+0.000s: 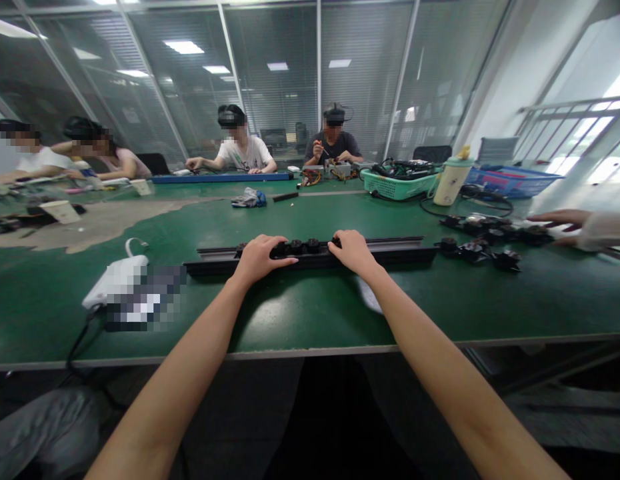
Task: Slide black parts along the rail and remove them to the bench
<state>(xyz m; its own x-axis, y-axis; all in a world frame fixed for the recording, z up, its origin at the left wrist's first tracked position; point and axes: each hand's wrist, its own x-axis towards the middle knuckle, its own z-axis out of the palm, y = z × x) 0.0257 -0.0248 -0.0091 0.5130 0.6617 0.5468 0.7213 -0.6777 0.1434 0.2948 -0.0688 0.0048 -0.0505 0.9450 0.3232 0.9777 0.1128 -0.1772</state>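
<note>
A long black channel-shaped rail lies across the table in front of me. Several small black round-topped parts sit in a row in its channel, between my hands. My left hand grips the rail left of centre, its thumb along the near side and its fingers over the channel beside the parts. My right hand is closed on a small black part at the right end of the row; its fingertips partly hide that piece.
More black parts lie at right, near another person's hand. A white adapter and a blurred dark object are at left. Farther back are a crumpled cloth, a green basket, a cup and seated people.
</note>
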